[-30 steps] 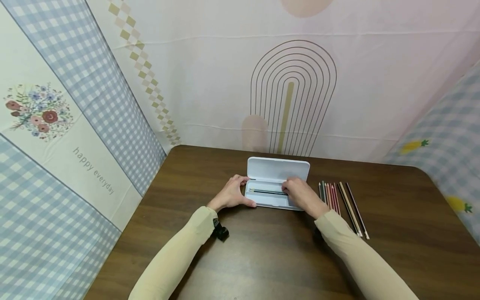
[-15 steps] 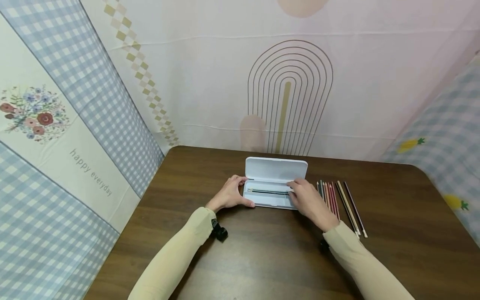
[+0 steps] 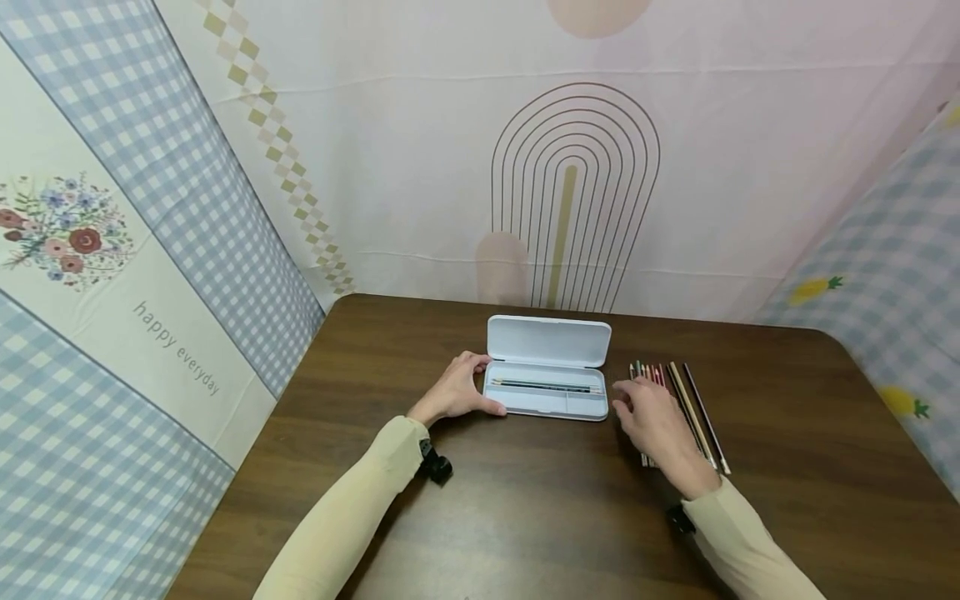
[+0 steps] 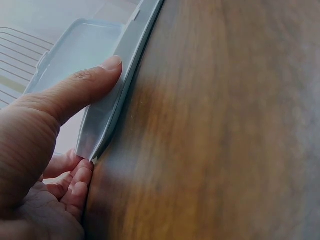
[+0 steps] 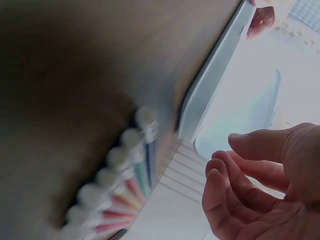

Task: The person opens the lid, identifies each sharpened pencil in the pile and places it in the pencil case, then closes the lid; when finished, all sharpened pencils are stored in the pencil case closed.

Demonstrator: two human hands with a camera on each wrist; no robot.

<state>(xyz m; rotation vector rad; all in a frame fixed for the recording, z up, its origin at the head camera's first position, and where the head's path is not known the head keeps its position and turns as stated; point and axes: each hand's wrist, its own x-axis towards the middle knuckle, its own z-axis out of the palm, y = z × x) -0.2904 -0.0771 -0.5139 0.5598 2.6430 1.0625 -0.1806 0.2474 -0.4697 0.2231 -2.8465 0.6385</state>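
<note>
A pale blue pencil case (image 3: 549, 342) stands open on the table, lid raised at the back. Dark green pencils (image 3: 546, 387) lie lengthwise in its upper compartment. My left hand (image 3: 455, 390) grips the case's left end; the left wrist view shows the thumb on the front wall (image 4: 111, 95) and the other fingers round the far side. Just right of the case hovers my right hand (image 3: 654, 417), fingers loosely bent and holding nothing. Beneath and beside it lie coloured pencils (image 5: 120, 167) in a row, partly hidden by the hand in the head view.
Further right on the brown wooden table (image 3: 525, 517) lie gold pencils (image 3: 688, 408) and a dark pencil (image 3: 707, 417), set slightly apart. A patterned cloth (image 3: 405, 167) hangs behind the table's far edge.
My right hand has left the inside of the case and moved right, towards the row of pencils. The dark green pencils now show whole in the case. The left hand keeps its grip.
</note>
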